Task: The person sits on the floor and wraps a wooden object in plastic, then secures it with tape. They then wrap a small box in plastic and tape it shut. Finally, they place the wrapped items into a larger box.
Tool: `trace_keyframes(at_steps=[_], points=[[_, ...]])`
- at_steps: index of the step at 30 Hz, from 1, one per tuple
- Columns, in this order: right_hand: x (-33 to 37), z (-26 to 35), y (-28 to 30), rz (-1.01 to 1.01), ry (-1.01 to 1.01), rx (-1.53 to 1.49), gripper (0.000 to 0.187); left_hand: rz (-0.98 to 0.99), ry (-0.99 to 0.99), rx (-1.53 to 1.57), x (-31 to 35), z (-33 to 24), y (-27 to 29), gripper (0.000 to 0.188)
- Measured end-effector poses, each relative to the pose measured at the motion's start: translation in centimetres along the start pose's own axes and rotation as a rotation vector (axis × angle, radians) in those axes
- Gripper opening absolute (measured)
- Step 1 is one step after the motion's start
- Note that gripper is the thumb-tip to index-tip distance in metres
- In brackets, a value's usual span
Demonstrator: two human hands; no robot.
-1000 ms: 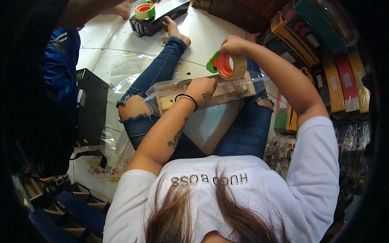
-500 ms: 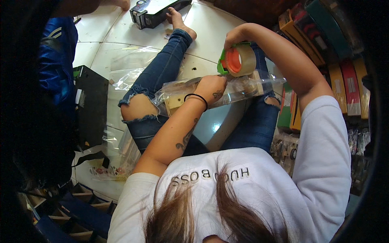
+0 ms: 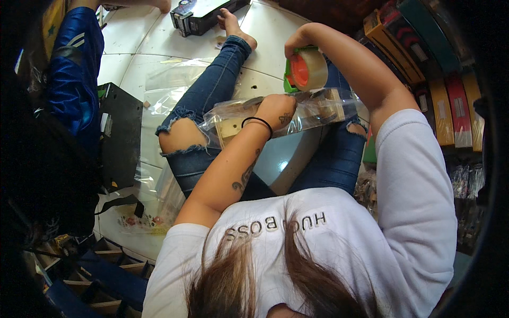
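Observation:
A long clear plastic bag (image 3: 314,117) lies across my thighs, with pale wooden pieces and something dark inside. My left hand (image 3: 277,111) is closed on the bag's middle, its fingertips partly hidden. Just beyond the bag, my right hand (image 3: 298,41) grips a green tape dispenser (image 3: 288,80) that carries an orange hub and a wide roll of clear tape (image 3: 318,70). The roll stands on edge close to the bag's far side. Whether a strip of tape runs from it to the bag, I cannot tell.
Bright boxes (image 3: 441,114) are stacked at the right. A black model truck (image 3: 204,17) lies on the tiles beyond my foot. A black panel (image 3: 121,140) and loose plastic bags (image 3: 172,79) lie at the left, beside another person's blue shorts (image 3: 77,79). A divided crate (image 3: 106,281) is near left.
My right hand has moved a little away from me and to the left with the tape dispenser. My left hand stays on the bag. More of the other person's blue shorts shows.

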State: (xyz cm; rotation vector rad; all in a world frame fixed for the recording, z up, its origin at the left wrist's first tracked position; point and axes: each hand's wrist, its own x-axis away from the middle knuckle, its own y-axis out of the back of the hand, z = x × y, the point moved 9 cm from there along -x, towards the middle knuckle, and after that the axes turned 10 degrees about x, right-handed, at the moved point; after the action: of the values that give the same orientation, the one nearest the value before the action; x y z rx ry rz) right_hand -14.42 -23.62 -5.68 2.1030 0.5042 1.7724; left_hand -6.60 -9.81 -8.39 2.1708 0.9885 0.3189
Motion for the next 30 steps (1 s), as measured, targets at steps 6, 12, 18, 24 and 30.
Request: trace_keyframes(at_steps=[6,12,18,24,30], points=[[-0.5,1.0,0.4,0.01,0.019,-0.023,0.02,-0.021,0.006,0.022,-0.1,0.3,-0.1,0.024],[4.7,-0.2,-0.8,-0.4,0.147,0.085,0.042,-0.017,0.014,0.045,0.0,0.0,0.5,0.02],[13.3,-2.5,-8.0,-1.07,0.345,-0.081,0.049,0.112,0.008,-0.032,0.6,-0.1,0.2,0.014],[21.4,-4.5,-17.8,-0.976,0.203,-0.338,0.043,-0.01,0.003,0.007,-0.3,0.5,0.6,0.02],[19.0,-12.5,-22.3,-0.81,0.466,-1.453,0.04,0.006,0.015,-0.023,-0.2,0.7,0.1,0.029]])
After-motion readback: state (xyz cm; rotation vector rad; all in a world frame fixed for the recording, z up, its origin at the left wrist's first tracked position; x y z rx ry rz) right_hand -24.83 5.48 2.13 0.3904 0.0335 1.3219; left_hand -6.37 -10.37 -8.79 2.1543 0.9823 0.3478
